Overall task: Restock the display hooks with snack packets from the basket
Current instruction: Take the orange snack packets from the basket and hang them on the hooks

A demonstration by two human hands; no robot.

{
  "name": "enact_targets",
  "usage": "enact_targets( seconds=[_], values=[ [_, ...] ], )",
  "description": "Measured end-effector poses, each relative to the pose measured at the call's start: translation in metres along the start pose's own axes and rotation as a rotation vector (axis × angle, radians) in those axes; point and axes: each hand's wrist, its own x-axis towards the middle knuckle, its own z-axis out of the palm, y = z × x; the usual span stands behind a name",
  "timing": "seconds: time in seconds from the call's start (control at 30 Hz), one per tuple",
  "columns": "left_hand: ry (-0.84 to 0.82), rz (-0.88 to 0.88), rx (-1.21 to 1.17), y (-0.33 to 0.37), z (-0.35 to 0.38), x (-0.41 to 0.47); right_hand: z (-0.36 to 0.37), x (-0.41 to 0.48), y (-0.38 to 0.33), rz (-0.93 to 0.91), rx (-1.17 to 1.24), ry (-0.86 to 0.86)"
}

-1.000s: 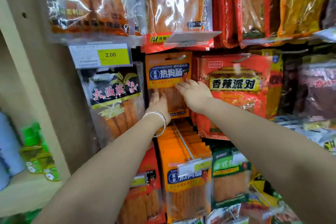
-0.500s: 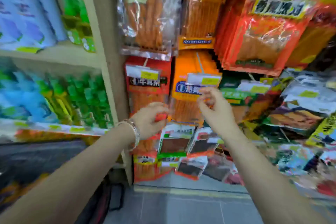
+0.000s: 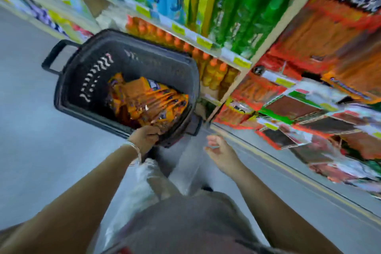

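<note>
Two things could go wrong from here, I think. One: the snack packets (image 3: 152, 103) look shiny and slippery, and they lie in a loose heap. A small grip at one end could let a pack slide out. It could also drag up a few extra packs that then drop on the floor (image 3: 31, 140). Two: the whole picture is smeared, so I think things are going fast. A quick swing of an arm could knock the rim of the basket (image 3: 82, 72). It could also bump the orange bottles (image 3: 214, 72) on the low shelf just beside it. The basket sits near the person's legs (image 3: 185, 163) too, so a step could kick it.

The left hand (image 3: 145, 137) reaches over the near rim of the basket. Its fingers are curled round the near end of the packets and grip them. How many packs it has, I cannot tell. The right hand (image 3: 222, 151) hangs in the air to the right of the basket, apart from it. Its fingers are loosely bent and hold nothing.

The basket is dark, with slots in its walls and a handle (image 3: 54, 55) at the far left end. It stands on the floor, close to the shelf. Inside it is a heap of orange packets, piled toward the near right side. Nothing else shows inside. More hanging packs (image 3: 334, 33) fill the display to the right, but the display hooks are too blurry to pick out.
</note>
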Motion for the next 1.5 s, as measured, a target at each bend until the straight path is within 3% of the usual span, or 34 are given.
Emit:
enact_targets(
  seconds=[0.03, 0.27, 0.4, 0.6, 0.93, 1.17, 1.3, 1.4, 1.5],
  values=[
    [0.016, -0.015, 0.088, -0.011, -0.017, 0.008, 0.016, 0.013, -0.013, 0.007, -0.009, -0.042],
    [-0.008, -0.160, -0.096, -0.056, -0.112, 0.085, 0.098, 0.115, -0.107, 0.065, -0.013, -0.226],
    [-0.002, -0.225, -0.102, -0.071, -0.144, 0.136, 0.120, 0.181, -0.120, 0.220, -0.049, -0.305],
    [-0.094, -0.291, -0.072, -0.090, -0.154, 0.206, 0.151, 0.258, -0.099, 0.423, -0.016, -0.231],
    [-0.145, -0.347, -0.146, -0.132, -0.119, 0.240, 0.226, 0.365, -0.109, 0.728, 0.541, 0.009],
    [-0.081, -0.360, -0.307, -0.134, -0.121, 0.239, 0.241, 0.387, -0.111, 0.717, 0.707, 0.220],
    [0.007, -0.295, -0.341, -0.133, -0.122, 0.236, 0.220, 0.351, -0.114, 0.551, 0.861, 0.278],
    [0.030, -0.280, -0.337, -0.124, -0.124, 0.228, 0.193, 0.311, -0.109, 0.498, 1.034, 0.324],
    [0.041, -0.253, -0.376, -0.110, -0.123, 0.222, 0.163, 0.275, -0.099, 0.458, 1.059, 0.350]
  ],
)
